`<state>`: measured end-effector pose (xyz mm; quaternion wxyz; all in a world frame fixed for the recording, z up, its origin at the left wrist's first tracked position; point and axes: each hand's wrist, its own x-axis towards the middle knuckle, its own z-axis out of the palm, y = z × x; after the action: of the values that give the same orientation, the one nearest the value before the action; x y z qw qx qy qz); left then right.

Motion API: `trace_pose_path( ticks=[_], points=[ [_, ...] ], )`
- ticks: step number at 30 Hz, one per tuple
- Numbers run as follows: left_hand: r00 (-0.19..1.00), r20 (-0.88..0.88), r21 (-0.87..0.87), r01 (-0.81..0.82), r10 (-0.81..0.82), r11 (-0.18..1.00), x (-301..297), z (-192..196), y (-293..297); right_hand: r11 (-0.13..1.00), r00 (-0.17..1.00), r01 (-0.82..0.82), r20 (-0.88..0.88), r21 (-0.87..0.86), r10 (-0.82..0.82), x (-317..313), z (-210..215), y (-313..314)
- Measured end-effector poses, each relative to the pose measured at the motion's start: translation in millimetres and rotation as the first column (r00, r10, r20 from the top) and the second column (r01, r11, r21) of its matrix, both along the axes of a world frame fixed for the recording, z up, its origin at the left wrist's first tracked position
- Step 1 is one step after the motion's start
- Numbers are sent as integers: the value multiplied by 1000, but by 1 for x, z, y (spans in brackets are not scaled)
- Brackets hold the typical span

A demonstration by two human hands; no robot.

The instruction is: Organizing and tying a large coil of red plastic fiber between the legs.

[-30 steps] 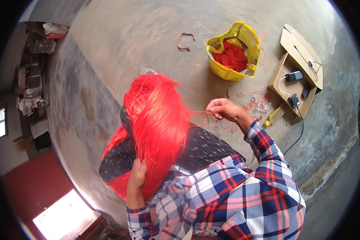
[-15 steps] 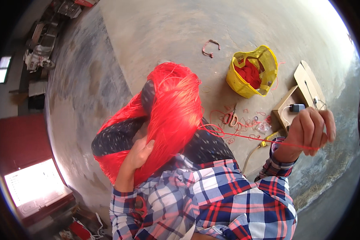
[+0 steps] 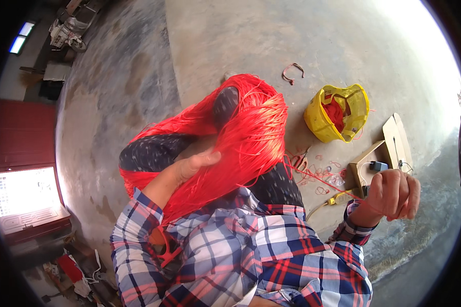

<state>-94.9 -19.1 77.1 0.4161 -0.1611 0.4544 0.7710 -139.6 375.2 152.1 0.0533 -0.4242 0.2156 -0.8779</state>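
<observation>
A large skein of glossy red cord (image 3: 256, 133) is looped around my raised knees, in dark speckled trousers. My left hand (image 3: 197, 162) is at the skein's near left side, its thumb showing and its fingers hidden behind the strands; it appears to grip them. Out to the right, my right hand (image 3: 394, 194) is closed in a loose fist. A single red strand (image 3: 317, 179) runs taut from the skein to this hand; the pinch itself is hidden behind the knuckles.
A yellow bag (image 3: 316, 123) holding red cord stands on the floor to the right. Nearer lie scissors (image 3: 300, 162) among cord scraps, an open cardboard box (image 3: 361, 159) with an adapter (image 3: 378, 166), and a yellow power socket (image 3: 338, 198). A cord loop (image 3: 292, 66) lies farther off.
My right hand has come slightly lower and nearer, with the strand sloping down more steeply. The left hand has shifted along the skein. The whole view has turned a little.
</observation>
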Motion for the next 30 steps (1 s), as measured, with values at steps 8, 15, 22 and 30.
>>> trace_pose_path(
  ticks=[8, 15, 22, 30],
  points=[
    [842, -286, -229, 403, -457, 886, 9, 20, 9, 994, 954, 32, 299, -108, 2, 11, 0, 12],
    [913, 90, 291, 359, -399, 887, 9, 12, 10, 814, 756, 446, 329, 372, -565, 13, -10, 12],
    [997, -76, 190, 27, -13, 981, 4, 47, -13, -489, 935, 204, -316, 848, -159, 18, -45, -15],
    [946, -281, 414, -35, 164, 910, -23, 45, -24, 43, 971, -164, 154, 985, 184, 41, -37, -31]
  ],
)
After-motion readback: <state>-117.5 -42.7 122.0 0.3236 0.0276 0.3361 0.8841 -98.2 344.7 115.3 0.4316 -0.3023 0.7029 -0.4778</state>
